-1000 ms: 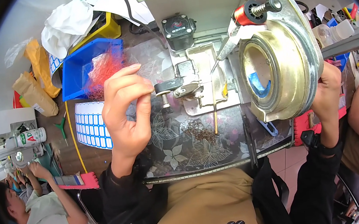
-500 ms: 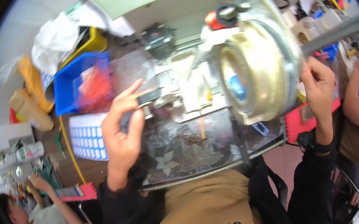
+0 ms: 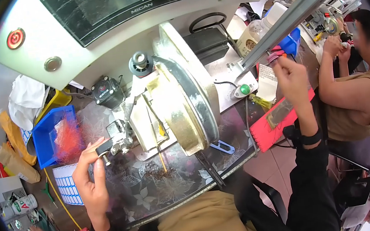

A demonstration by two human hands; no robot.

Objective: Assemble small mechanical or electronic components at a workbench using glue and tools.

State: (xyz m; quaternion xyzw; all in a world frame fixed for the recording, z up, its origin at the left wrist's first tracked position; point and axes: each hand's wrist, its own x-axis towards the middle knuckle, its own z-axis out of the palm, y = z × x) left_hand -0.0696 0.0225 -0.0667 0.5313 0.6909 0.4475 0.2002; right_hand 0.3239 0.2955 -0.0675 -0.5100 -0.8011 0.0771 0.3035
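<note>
My left hand [image 3: 90, 176] is at a small metal clamp fixture [image 3: 119, 136]. Its thumb and forefinger are around the black lever [image 3: 103, 146], by a spring screw. Raised at the right, beyond the machine's wheel, my right hand [image 3: 294, 80] has thumb and forefinger pinched together; what they hold, if anything, I cannot make out. A pink object [image 3: 274, 56] shows just behind those fingertips. Between my hands stands a large brass-coloured wheel [image 3: 171, 112] with a dark band and a metal side plate. A thin wooden stick [image 3: 162, 159] points toward me beside it.
Brown clippings [image 3: 154, 170] lie on the flowered mat. To the left are a blue bin [image 3: 43, 136] with red fibres and a blue-and-white label sheet [image 3: 67, 186]. A metal rail [image 3: 292, 16] slants past my right hand. A co-worker [image 3: 351, 92] sits at the right.
The view has turned, sliding the machine leftward and showing more of its dark screen. My right hand has gone from beside the wheel's plate to farther out. My left hand stays at the black lever.
</note>
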